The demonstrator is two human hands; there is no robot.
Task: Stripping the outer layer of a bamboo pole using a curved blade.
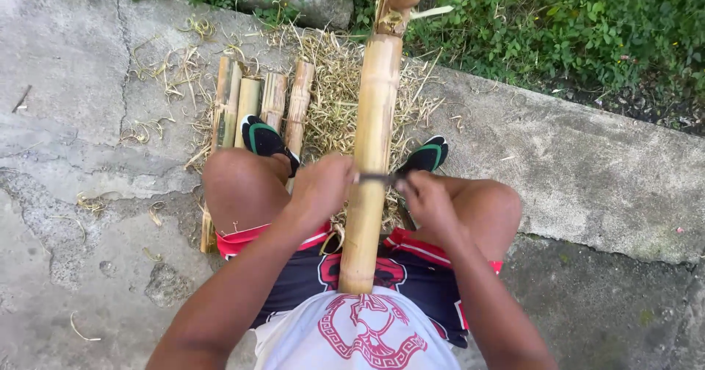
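Ground: cracked concrete slab (88,69), grass beyond.
Pole: long bamboo culm (373,142) propped between the knees, yellow and scraped-looking.
Stack: finished-looking bamboo lengths (253,98) lying left on shavings (334,76).
Hands: left hand (321,186) and right hand (427,199) clenched on a dark blade (376,178) laid across the culm, mid-length.

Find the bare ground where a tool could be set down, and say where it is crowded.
Free: concrete left of the split bamboo pieces, and the slab right of the right shoe. Crowded: shavings around the bamboo pole.

Long yellow bamboo pole (373,142) lengthwise between the knees, dark blade (376,178) across it
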